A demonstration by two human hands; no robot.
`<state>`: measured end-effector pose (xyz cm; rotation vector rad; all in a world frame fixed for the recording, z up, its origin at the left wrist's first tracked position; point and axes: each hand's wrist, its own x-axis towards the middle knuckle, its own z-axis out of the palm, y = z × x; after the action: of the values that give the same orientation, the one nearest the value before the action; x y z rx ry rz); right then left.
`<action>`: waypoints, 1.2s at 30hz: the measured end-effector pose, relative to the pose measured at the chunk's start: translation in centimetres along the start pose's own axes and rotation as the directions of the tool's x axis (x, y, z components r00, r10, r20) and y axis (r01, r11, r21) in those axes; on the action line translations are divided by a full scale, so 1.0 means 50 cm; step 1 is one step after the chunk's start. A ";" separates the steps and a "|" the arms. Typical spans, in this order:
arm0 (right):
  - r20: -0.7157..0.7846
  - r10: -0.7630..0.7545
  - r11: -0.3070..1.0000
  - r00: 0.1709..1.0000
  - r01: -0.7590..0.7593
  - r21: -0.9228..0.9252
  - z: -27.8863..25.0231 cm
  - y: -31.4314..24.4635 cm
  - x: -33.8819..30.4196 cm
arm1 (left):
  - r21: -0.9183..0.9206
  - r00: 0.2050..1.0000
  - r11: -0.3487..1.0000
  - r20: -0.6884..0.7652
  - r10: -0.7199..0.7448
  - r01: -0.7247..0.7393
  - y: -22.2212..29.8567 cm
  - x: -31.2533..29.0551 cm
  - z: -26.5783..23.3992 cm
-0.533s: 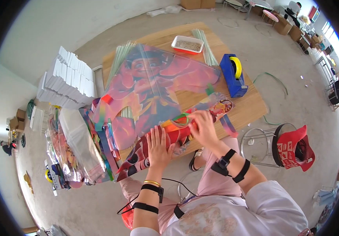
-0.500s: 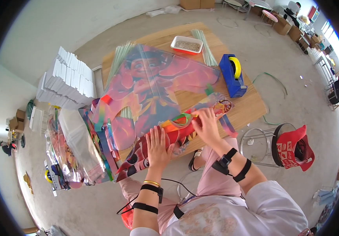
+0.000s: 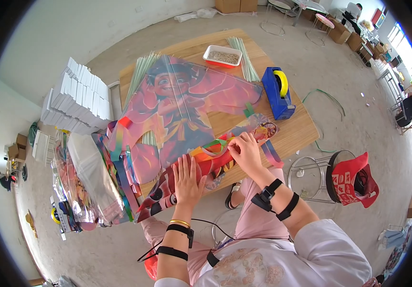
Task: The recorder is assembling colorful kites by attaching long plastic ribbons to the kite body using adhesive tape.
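A printed kite [image 3: 182, 112] with a cartoon figure lies spread across the wooden table. Along the table's near edge runs a folded, colourful kite [image 3: 212, 162], mostly red, with large printed eyes at its left end. My left hand [image 3: 187, 184] rests flat on this folded kite, fingers stretched forward. On the same bundle, farther right, my right hand [image 3: 246, 153] has its fingers curled in a pinch at the upper edge. What lies between those fingertips is hidden. A green ribbon [image 3: 214, 143] loops over the bundle between the hands.
Thin pale rods [image 3: 139, 76] lie beneath the spread kite; more rods [image 3: 244, 60] lie at the far right, beside a white-and-red tray [image 3: 222, 49]. A blue tape dispenser [image 3: 277, 100] stands at the right edge. White stacked boxes [image 3: 79, 100] and plastic-wrapped packs [image 3: 91, 167] are left.
My right hand's fingers have gone from spread on the folded kite to curled in a pinch. My left hand stays flat on it. The whole view has shifted slightly.
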<state>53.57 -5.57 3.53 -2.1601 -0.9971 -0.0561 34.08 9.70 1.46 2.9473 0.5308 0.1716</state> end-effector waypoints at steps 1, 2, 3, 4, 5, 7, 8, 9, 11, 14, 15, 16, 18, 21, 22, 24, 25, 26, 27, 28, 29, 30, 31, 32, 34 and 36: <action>0.001 0.000 1.000 1.000 0.000 0.001 0.004 -0.004 -0.003 | 0.002 1.000 1.000 -0.001 0.001 -0.001 0.000 0.000 0.000; -0.052 -0.002 1.000 0.999 0.001 -0.009 0.012 -0.010 -0.003 | 0.003 1.000 1.000 0.000 0.000 0.000 -0.001 0.000 0.000; -0.105 -0.002 1.000 0.994 0.000 -0.022 0.019 -0.015 -0.004 | 0.008 1.000 1.000 0.007 -0.001 0.001 -0.001 0.000 0.000; -0.104 -0.001 1.000 0.995 -0.001 -0.022 0.026 -0.020 -0.003 | 0.013 1.000 1.000 0.013 -0.002 0.001 0.000 0.000 0.000; -0.128 0.023 0.999 0.991 -0.028 -0.037 0.035 -0.025 -0.001 | 0.013 1.000 1.000 0.014 -0.001 0.001 0.000 0.000 0.001; -0.155 0.045 0.997 0.987 -0.053 -0.050 0.053 -0.028 0.001 | 0.013 1.000 1.000 0.029 -0.010 0.009 0.000 0.000 -0.001; -0.151 0.072 0.996 0.986 -0.079 -0.037 0.060 -0.029 0.001 | 0.013 1.000 1.000 0.029 -0.009 0.009 0.001 0.001 -0.002; -0.145 0.098 0.994 0.985 -0.103 -0.023 0.068 -0.028 0.000 | 0.003 1.000 1.000 0.026 -0.008 0.008 0.001 0.002 -0.001; -0.124 0.106 0.994 0.987 -0.105 0.017 0.076 -0.020 -0.003 | -0.007 1.000 1.000 0.021 -0.008 0.008 0.001 0.003 0.001; -0.072 0.108 0.992 0.992 -0.102 0.080 0.066 -0.008 -0.007 | -0.002 1.000 1.000 0.026 -0.006 0.006 0.000 0.002 0.001; -0.042 0.103 0.990 0.994 -0.098 0.104 0.057 -0.004 -0.009 | -0.007 1.000 1.000 0.028 -0.010 0.010 0.001 0.001 -0.001; -0.042 0.103 0.990 0.994 -0.098 0.103 0.050 0.000 -0.009 | -0.013 0.999 1.000 0.030 -0.013 0.014 0.002 0.000 -0.002; 0.015 0.100 0.972 0.995 -0.101 0.214 0.037 0.007 -0.008 | -0.009 0.999 1.000 0.032 -0.017 0.017 0.001 0.000 -0.004; 0.017 0.087 0.960 0.996 -0.089 0.264 0.030 0.012 -0.010 | -0.009 1.000 1.000 0.024 -0.011 0.011 0.001 0.001 -0.004; 0.013 0.089 0.961 0.996 -0.089 0.263 0.029 0.015 -0.009 | -0.013 1.000 1.000 0.015 -0.002 0.003 0.002 0.002 -0.003; 0.039 0.135 0.949 0.990 -0.141 0.281 0.028 0.016 -0.005 | -0.013 1.000 1.000 0.012 0.002 -0.001 0.002 0.002 -0.002; 0.037 0.135 0.949 0.990 -0.140 0.282 0.027 0.012 -0.004 | -0.013 1.000 1.000 0.010 0.002 -0.002 0.001 0.002 -0.002; 0.006 0.151 0.937 0.988 -0.145 0.318 0.027 0.008 -0.004 | -0.012 1.000 1.000 0.009 0.003 -0.003 0.000 0.002 -0.001; -0.024 0.169 0.923 0.985 -0.150 0.354 0.024 0.004 -0.004 | -0.008 1.000 1.000 0.004 0.004 -0.004 0.000 0.001 -0.001; -0.024 0.169 0.923 0.985 -0.149 0.355 0.020 0.002 -0.003 | -0.005 1.000 1.000 -0.002 0.005 -0.005 -0.001 0.000 -0.001; -0.060 0.181 0.929 0.982 -0.151 0.339 0.014 0.002 0.001 | -0.004 1.000 1.000 -0.002 0.005 -0.005 -0.002 -0.001 0.000; -0.097 0.194 0.934 0.976 -0.153 0.321 0.007 0.005 0.004 | -0.008 1.000 1.000 -0.001 0.004 -0.004 -0.001 0.000 0.000; -0.098 0.195 0.935 0.976 -0.154 0.321 0.001 0.008 0.008 | -0.011 1.000 1.000 -0.001 0.003 -0.003 -0.001 0.000 0.000; -0.130 0.184 0.946 0.974 -0.139 0.293 -0.004 0.012 0.014 | -0.012 1.000 1.000 0.000 0.004 -0.004 -0.001 0.000 0.000; -0.129 0.173 0.960 0.976 -0.138 0.243 -0.015 0.023 0.023 | -0.004 1.000 1.000 0.007 0.000 0.000 0.000 0.000 0.000; -0.116 0.158 0.954 0.981 -0.121 0.275 -0.017 0.033 0.031 | 0.000 1.000 1.000 0.008 0.001 -0.001 0.000 0.001 0.000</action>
<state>55.98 -5.79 3.64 -1.9445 -0.7263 -0.0014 34.12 9.73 1.44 2.9476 0.5278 0.1600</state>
